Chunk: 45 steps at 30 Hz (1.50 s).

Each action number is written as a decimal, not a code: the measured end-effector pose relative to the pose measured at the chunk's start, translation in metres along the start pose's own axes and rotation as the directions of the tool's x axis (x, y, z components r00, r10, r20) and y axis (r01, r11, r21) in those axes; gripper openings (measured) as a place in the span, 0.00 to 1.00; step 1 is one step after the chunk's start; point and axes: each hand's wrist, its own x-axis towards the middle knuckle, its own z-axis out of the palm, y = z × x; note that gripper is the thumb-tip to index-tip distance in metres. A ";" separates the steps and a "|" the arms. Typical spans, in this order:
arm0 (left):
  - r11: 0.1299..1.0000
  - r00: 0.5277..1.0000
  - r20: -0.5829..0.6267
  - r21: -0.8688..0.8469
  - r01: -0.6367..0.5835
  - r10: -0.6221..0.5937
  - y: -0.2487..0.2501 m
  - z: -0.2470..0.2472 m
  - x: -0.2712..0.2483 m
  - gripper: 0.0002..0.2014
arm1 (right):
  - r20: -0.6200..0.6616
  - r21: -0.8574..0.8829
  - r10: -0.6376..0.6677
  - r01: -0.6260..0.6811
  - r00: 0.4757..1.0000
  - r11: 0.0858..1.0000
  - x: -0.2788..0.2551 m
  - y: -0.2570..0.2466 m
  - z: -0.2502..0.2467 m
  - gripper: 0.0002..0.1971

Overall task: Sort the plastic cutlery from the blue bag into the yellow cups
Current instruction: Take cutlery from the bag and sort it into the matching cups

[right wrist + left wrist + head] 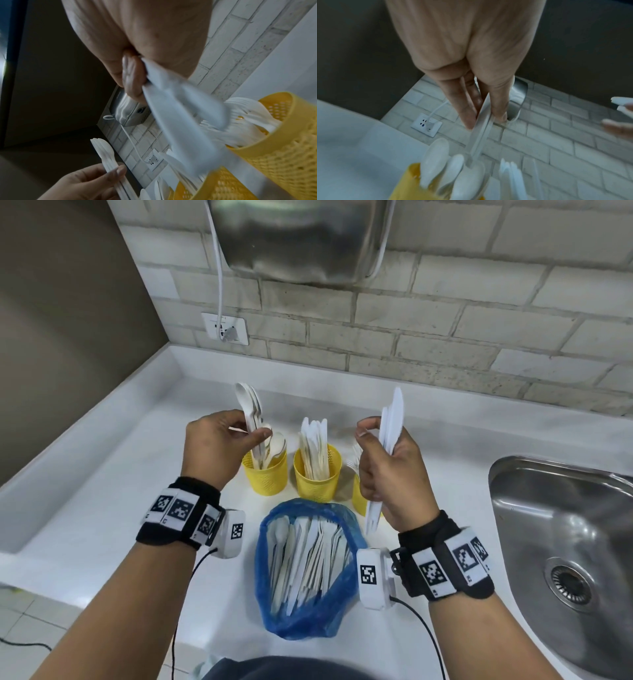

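Because the three yellow cups stand in a row just behind the blue bag [310, 570], each kind of cutlery has its own slot within short reach: the left cup [265, 474] behind the bag's left edge holds spoons, the middle cup [318, 474] directly behind it holds knives, and the right cup [359, 498], behind the bag's right edge and largely hidden by the right hand [387, 460], shows fork tines. The left hand [219, 446] pinches a small stack of spoons [251, 409] upright above the left cup, bowls up, probably so the handles drop in first. The right hand is curled round a mixed bunch, knives [394, 419] pointing up and fork tines poking out below the fist, seemingly kept there for separating. The bag lies open on the table [120, 508] with plenty of white cutlery inside, so I judge the sorting only partly done
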 end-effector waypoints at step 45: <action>0.536 0.622 0.757 -0.448 0.716 -0.200 0.057 0.061 -0.068 0.21 | 0.161 -0.485 -0.407 0.431 0.899 0.761 0.017 0.017 0.023 0.13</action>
